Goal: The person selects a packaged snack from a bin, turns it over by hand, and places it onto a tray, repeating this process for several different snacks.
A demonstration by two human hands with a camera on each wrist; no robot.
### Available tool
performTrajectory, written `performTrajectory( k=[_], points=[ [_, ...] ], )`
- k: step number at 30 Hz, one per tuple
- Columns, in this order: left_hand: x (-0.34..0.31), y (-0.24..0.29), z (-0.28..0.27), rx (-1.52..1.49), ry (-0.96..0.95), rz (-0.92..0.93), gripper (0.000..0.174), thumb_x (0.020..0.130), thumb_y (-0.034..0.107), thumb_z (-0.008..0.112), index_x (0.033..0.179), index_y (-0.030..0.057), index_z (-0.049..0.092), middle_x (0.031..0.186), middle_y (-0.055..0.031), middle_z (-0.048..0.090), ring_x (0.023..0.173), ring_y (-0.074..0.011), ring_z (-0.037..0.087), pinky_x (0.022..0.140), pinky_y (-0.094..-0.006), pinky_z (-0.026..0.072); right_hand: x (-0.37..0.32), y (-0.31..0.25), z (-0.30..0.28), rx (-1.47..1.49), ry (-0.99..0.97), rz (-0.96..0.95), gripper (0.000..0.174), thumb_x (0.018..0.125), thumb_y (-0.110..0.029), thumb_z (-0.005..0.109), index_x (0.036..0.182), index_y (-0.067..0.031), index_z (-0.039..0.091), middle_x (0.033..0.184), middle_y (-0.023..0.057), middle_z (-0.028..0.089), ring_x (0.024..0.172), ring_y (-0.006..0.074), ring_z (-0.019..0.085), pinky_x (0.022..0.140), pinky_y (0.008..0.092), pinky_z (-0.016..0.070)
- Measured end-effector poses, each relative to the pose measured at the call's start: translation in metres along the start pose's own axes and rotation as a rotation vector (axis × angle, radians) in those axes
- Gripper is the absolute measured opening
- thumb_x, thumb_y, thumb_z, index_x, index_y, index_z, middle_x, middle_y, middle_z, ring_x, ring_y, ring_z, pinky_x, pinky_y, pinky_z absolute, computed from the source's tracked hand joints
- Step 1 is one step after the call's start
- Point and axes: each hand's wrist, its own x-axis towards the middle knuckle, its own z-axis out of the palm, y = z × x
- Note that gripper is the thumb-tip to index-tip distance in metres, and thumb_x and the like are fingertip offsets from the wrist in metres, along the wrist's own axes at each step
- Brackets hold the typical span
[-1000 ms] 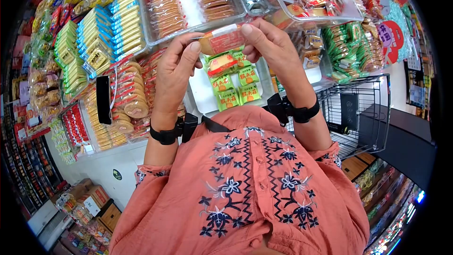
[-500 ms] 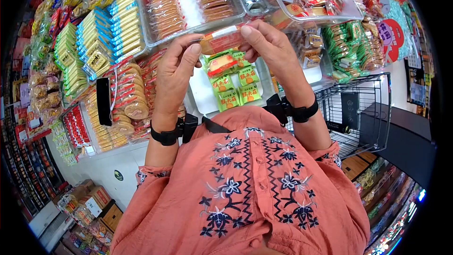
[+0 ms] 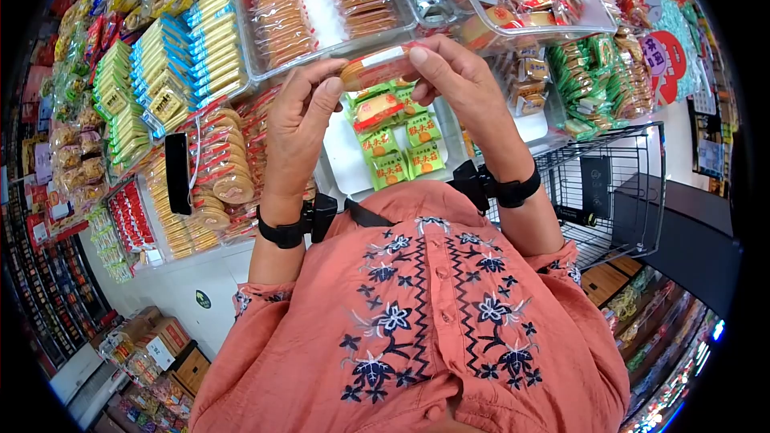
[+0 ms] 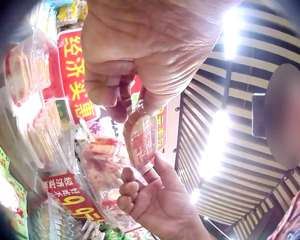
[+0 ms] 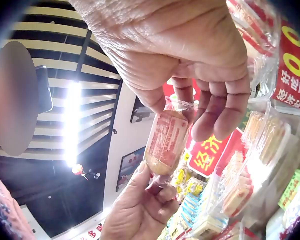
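Both hands hold a small wrapped pastry (image 3: 378, 72) up over the display, one at each end. My left hand (image 3: 298, 120) pinches the left end of its clear wrapper between thumb and fingers. At the other end, the thumb and fingers of my right hand (image 3: 464, 84) grip the wrapper. Red print and a browned, rounded edge show on the pastry (image 4: 141, 140) in the left wrist view. The right wrist view shows the printed face of the pastry (image 5: 165, 142). Beneath the hands, green packets (image 3: 391, 167) and a red-and-tan packet (image 3: 377, 112) lie in a white tray (image 3: 341, 162).
A clear bin (image 3: 325, 20) of stacked wrapped biscuits stands ahead, with another bin (image 3: 553, 24) of red packets to its right. Blue and green snack packs (image 3: 164, 56) fill the left side. A phone-like black object (image 3: 176, 172) hangs there. A wire shopping cart (image 3: 597, 192) stands at right.
Both hands stay nearly in place, still holding the pastry. The pastry has tilted slightly, so its printed face looks narrower in the head view.
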Motion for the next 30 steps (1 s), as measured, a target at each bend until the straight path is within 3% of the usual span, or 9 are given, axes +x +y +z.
performTrajectory(
  k=[6, 11, 18, 21, 23, 26, 27, 28, 30],
  points=[
    [0.002, -0.004, 0.000, 0.065, 0.005, 0.046, 0.024, 0.101, 0.015, 0.061, 0.121, 0.0039, 0.067, 0.096, -0.0012, 0.059, 0.079, -0.0082, 0.055, 0.070, -0.0233, 0.0464, 0.001, -0.001, -0.002, -0.019, -0.057, 0.075, 0.039, 0.104, -0.038, 0.056, 0.120, -0.0032, 0.063, 0.094, 0.0035, 0.066, 0.076, 0.0086, 0.063, 0.070, 0.0241, 0.0527],
    [0.007, -0.025, 0.004, 0.121, 0.000, 0.075, 0.024, 0.101, 0.013, 0.061, 0.121, 0.0025, 0.067, 0.099, -0.0025, 0.061, 0.082, -0.0104, 0.058, 0.073, -0.0246, 0.0479, 0.009, 0.007, -0.003, 0.136, -0.057, 0.281, 0.039, 0.104, -0.034, 0.055, 0.126, -0.0017, 0.059, 0.102, 0.0074, 0.065, 0.080, 0.0119, 0.065, 0.074, 0.0263, 0.0560],
    [0.011, -0.075, 0.007, -0.140, -0.119, -0.227, 0.036, 0.102, 0.027, 0.058, 0.127, 0.0012, 0.062, 0.112, -0.0063, 0.063, 0.083, -0.0117, 0.062, 0.070, -0.0253, 0.0519, 0.026, 0.077, -0.013, 0.392, -0.106, 0.245, 0.038, 0.095, -0.018, 0.062, 0.128, -0.0010, 0.058, 0.114, 0.0064, 0.064, 0.094, 0.0143, 0.068, 0.081, 0.0267, 0.0549],
    [0.016, -0.094, 0.005, -0.055, -0.122, -0.389, 0.044, 0.100, 0.032, 0.060, 0.131, 0.0003, 0.058, 0.108, -0.0077, 0.065, 0.081, -0.0128, 0.063, 0.068, -0.0259, 0.0520, 0.028, 0.095, -0.014, 0.179, -0.158, 0.305, 0.042, 0.091, -0.011, 0.062, 0.131, -0.0002, 0.056, 0.115, 0.0057, 0.064, 0.100, 0.0144, 0.066, 0.085, 0.0274, 0.0553],
    [0.022, -0.106, 0.003, 0.094, -0.195, -0.441, 0.048, 0.099, 0.033, 0.062, 0.132, 0.0004, 0.056, 0.102, -0.0075, 0.067, 0.080, -0.0130, 0.064, 0.067, -0.0262, 0.0520, 0.025, 0.099, -0.010, 0.100, -0.188, 0.304, 0.050, 0.089, -0.006, 0.058, 0.139, -0.0010, 0.050, 0.127, 0.0084, 0.058, 0.100, 0.0142, 0.065, 0.087, 0.0272, 0.0558],
    [0.022, -0.136, 0.008, 0.305, -0.337, -0.336, 0.041, 0.096, 0.029, 0.067, 0.122, -0.0021, 0.062, 0.094, -0.0082, 0.068, 0.076, -0.0134, 0.063, 0.067, -0.0288, 0.0516, 0.026, 0.125, -0.007, -0.001, -0.150, 0.277, 0.055, 0.089, -0.006, 0.058, 0.143, -0.0059, 0.047, 0.129, 0.0082, 0.052, 0.097, 0.0154, 0.065, 0.081, 0.0282, 0.0578],
    [0.023, -0.138, 0.011, 0.350, -0.367, -0.281, 0.039, 0.096, 0.027, 0.068, 0.120, -0.0027, 0.063, 0.094, -0.0087, 0.068, 0.075, -0.0136, 0.063, 0.067, -0.0294, 0.0514, 0.027, 0.138, -0.008, -0.040, -0.141, 0.239, 0.056, 0.088, -0.007, 0.061, 0.143, -0.0050, 0.047, 0.126, 0.0136, 0.057, 0.094, 0.0192, 0.064, 0.075, 0.0287, 0.0552],
    [0.022, -0.130, 0.016, 0.269, -0.355, -0.359, 0.032, 0.094, 0.023, 0.069, 0.112, -0.0038, 0.066, 0.095, -0.0126, 0.068, 0.077, -0.0183, 0.064, 0.070, -0.0326, 0.0514, 0.027, 0.139, -0.008, -0.072, -0.126, 0.264, 0.056, 0.088, -0.007, 0.061, 0.142, -0.0046, 0.048, 0.124, 0.0141, 0.057, 0.093, 0.0190, 0.064, 0.075, 0.0291, 0.0548],
    [0.021, -0.123, 0.020, 0.343, -0.348, -0.284, 0.030, 0.094, 0.022, 0.068, 0.110, -0.0040, 0.066, 0.096, -0.0147, 0.068, 0.081, -0.0214, 0.064, 0.074, -0.0340, 0.0512, 0.026, 0.143, -0.009, -0.172, -0.114, 0.252, 0.054, 0.088, -0.008, 0.062, 0.140, -0.0038, 0.049, 0.123, 0.0154, 0.058, 0.093, 0.0201, 0.065, 0.076, 0.0307, 0.0545]
  ],
)
